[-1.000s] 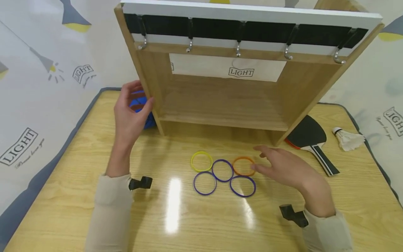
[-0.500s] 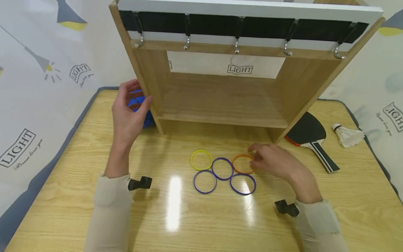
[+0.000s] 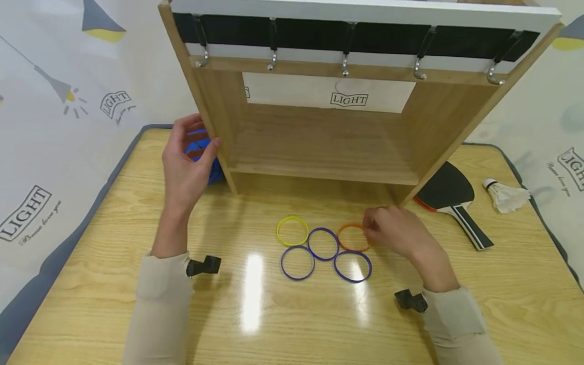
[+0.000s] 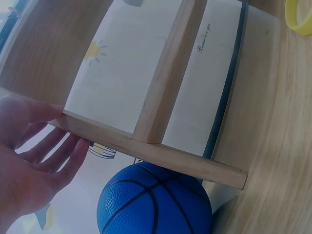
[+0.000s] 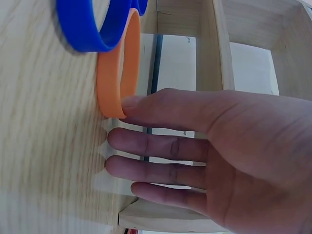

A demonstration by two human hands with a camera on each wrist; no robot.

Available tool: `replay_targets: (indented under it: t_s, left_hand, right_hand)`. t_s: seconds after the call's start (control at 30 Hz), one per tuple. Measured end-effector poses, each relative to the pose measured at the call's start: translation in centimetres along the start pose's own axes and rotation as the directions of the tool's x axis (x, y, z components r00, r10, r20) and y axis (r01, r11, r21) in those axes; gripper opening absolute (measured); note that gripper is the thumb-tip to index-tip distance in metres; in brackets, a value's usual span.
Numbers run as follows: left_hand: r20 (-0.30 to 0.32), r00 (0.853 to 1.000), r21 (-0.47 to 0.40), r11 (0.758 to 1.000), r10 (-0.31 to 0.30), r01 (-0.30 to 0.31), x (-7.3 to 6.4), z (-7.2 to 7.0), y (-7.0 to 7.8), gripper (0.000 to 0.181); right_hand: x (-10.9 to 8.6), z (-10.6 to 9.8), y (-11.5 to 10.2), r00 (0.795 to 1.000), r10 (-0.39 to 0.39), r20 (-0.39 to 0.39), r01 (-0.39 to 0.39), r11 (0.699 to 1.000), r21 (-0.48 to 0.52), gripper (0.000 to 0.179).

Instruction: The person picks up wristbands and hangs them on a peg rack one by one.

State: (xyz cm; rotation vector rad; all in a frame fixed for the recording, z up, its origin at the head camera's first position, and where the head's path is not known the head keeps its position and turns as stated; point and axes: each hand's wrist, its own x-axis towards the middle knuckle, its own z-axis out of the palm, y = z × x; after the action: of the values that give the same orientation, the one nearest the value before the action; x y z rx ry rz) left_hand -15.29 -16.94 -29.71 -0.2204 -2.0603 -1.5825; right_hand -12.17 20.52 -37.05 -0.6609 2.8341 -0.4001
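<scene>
In the head view, a wooden rack (image 3: 328,144) stands on a pale wood-grain desk (image 3: 91,274), its top faced by a black-and-white bar (image 3: 305,39) with five silver metal hooks (image 3: 345,66) in a row. The left hand (image 3: 184,165) grips the rack's side panel on the nine o'clock side, thumb at the front edge, with a blue ball (image 3: 216,175) partly hidden behind the fingers. Before the rack lie five thin rings: a dark-blue middle ring (image 3: 323,229), with a yellow ring (image 3: 292,217) at ten o'clock, an orange ring (image 3: 351,224) at two, a dark-blue lower-right ring (image 3: 353,281) at five and a dark-blue lower-left ring (image 3: 297,279) at seven. The right hand (image 3: 399,230) pinches the orange ring at its three o'clock edge. A black-faced paddle (image 3: 447,187) lies at one o'clock from that hand; a white feathered shuttlecock (image 3: 507,196) is farther off, past two. In the left wrist view, thumb and fingers lie on opposite sides of the panel; the ball, blue with black seams, sits at four o'clock, near the panel. In the right wrist view, the thumb touches the orange band at its six o'clock end, and three other fingers stretch out below, apart from it.
</scene>
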Motion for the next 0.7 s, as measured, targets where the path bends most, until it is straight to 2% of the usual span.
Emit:
replay_targets:
  t_s: [0.3,0.5,0.7]
  left_hand:
    - [0.007,1.000,-0.002,1.000,-0.006,0.006,0.0,0.1,0.0,0.039]
    - [0.009,1.000,0.010,1.000,-0.003,0.003,0.1,0.1,0.1,0.039]
    - [0.004,1.000,0.026,1.000,-0.004,0.004,0.0,0.1,0.1,0.039]
  right_hand:
    - [0.0,-0.5,-0.4,0.997,0.019,-0.069,-0.015,0.998,0.056,0.003]
    - [-0.2,-1.0,-0.6,0.993,-0.026,-0.111,0.037,0.994,0.105,0.005]
    - [-0.2,-1.2,-0.9,0.990,-0.079,-0.121,0.097,0.983,0.153,0.008]
